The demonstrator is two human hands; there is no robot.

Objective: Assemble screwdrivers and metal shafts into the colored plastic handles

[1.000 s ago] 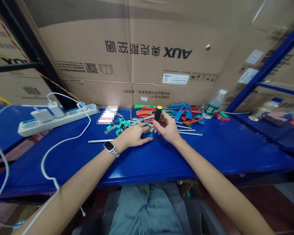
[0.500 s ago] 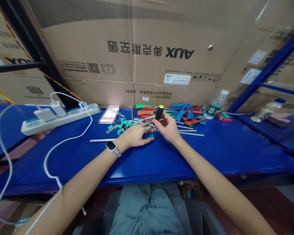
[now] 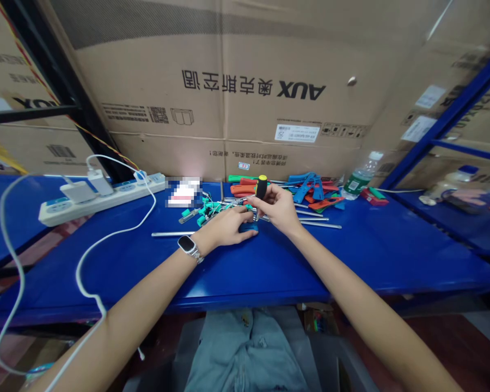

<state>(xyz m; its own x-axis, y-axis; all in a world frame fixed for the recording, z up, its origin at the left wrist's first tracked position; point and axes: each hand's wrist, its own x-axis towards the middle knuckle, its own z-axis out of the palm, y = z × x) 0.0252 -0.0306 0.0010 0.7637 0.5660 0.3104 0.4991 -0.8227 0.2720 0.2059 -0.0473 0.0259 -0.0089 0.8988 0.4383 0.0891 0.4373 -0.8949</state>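
My right hand (image 3: pixel 281 209) grips a screwdriver (image 3: pixel 261 188) with a black handle and a yellow end cap. It stands nearly upright, its shaft pointing down beside the left fingers. On the blue table, my left hand (image 3: pixel 227 224) holds down a small blue plastic piece (image 3: pixel 250 227), largely covered by the fingers and thumb. Teal-handled small tools (image 3: pixel 206 209) with clear shafts lie just behind the left hand. Beyond both hands is a pile of red-handled tools (image 3: pixel 245 189), and blue plastic handle parts (image 3: pixel 310 188) lie right of it. Whether the screwdriver tip touches the blue piece is hidden.
A long metal rod (image 3: pixel 171 234) lies left of my left wrist. Further left are a white power strip (image 3: pixel 106 200) and its loose cable (image 3: pixel 81 267). A water bottle (image 3: pixel 359 179) stands at the back right. A large cardboard box (image 3: pixel 245 114) walls off the rear.
The screwdriver's handle has shifted slightly left and turned within my right fingers, which have changed their grip. My left hand stays in place on the blue piece.
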